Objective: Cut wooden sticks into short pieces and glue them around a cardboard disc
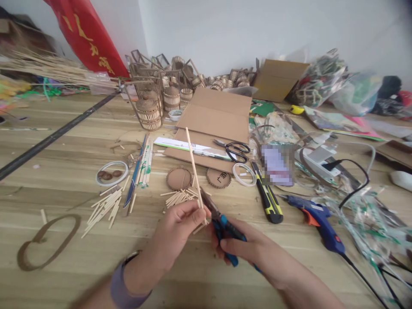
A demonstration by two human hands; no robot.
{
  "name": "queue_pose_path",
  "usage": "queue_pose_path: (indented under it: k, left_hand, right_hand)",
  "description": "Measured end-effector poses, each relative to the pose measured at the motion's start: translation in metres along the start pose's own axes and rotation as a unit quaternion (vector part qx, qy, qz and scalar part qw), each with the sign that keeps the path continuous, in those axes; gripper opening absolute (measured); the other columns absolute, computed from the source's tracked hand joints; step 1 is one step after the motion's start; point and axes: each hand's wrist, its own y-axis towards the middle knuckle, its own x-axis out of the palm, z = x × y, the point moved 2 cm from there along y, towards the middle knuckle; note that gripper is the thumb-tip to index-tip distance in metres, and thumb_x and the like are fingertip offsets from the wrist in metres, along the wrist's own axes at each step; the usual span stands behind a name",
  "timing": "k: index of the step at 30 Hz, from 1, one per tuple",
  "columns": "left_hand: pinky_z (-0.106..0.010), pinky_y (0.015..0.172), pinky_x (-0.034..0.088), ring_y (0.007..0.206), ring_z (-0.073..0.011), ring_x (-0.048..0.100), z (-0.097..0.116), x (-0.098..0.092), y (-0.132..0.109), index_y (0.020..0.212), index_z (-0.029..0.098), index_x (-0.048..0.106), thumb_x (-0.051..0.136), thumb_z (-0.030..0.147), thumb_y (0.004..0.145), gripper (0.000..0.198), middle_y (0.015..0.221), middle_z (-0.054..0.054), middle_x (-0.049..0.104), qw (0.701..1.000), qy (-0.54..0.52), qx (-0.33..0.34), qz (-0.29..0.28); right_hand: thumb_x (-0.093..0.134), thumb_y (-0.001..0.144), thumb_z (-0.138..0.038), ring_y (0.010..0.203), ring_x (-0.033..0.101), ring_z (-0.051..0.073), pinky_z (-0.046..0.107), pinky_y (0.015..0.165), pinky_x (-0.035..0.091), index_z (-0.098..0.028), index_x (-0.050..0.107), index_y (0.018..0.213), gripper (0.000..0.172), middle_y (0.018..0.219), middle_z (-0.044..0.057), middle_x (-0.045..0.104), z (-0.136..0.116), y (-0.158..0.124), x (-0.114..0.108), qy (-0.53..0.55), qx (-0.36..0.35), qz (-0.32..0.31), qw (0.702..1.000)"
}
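Between the thumb and fingers of my left hand (180, 227) is a thin wooden stick (192, 161), slanting up and away from me. My right hand (241, 244) is wrapped round the blue handles of a pair of pliers (230, 234). The jaws lie close beside the stick's lower part; whether they touch it I cannot tell. Just beyond my left hand lies a heap of short cut sticks (180, 198). Two round cardboard discs with dark rims, a left disc (179, 178) and a right disc (218, 177), lie behind it.
More cut sticks (104, 208) lie left, near a brown strip loop (48, 242). A utility knife (269, 199), a glue gun (317, 219) and its cord are on the right. Scissors (236, 150) rest on cardboard (215, 113). Small lidded baskets (148, 113) stand towards the wall.
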Motion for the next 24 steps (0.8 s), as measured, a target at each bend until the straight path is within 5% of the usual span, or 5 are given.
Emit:
queue_pose_path:
  k: [3,8,24]
  left_hand:
    - [-0.028,0.084,0.045,0.095,-0.0214,0.062,0.006,-0.009,0.002,0.085,0.018,0.071,0.064,0.045,0.083,0.027,0.093,-0.004,0.072,0.996,0.078,0.018,0.026]
    - [-0.025,0.068,0.042,0.077,-0.0181,0.061,0.009,-0.012,0.004,0.078,0.017,0.066,0.057,0.044,0.086,0.029,0.08,-0.004,0.072,0.99,0.135,-0.014,-0.049]
    - [-0.023,0.063,0.038,0.064,-0.0132,0.062,0.01,-0.004,0.0,0.078,0.016,0.068,0.059,0.031,0.083,0.018,0.068,0.0,0.069,0.976,0.083,-0.078,-0.185]
  right_hand:
    - [0.061,0.077,-0.031,0.074,0.051,0.017,0.029,0.066,0.04,-0.018,0.059,0.089,0.018,0.082,0.001,0.057,-0.014,-0.005,-0.012,-0.171,-0.04,0.04,0.984]
    - [0.054,0.082,-0.025,0.079,0.053,0.018,0.029,0.071,0.04,-0.019,0.06,0.091,0.013,0.083,0.001,0.058,-0.022,-0.011,-0.021,-0.324,-0.045,0.012,0.945]
    - [0.054,0.075,-0.028,0.087,0.059,0.023,0.033,0.076,0.045,-0.016,0.063,0.095,0.024,0.091,0.004,0.065,-0.014,-0.009,-0.02,-0.249,0.0,-0.035,0.968]
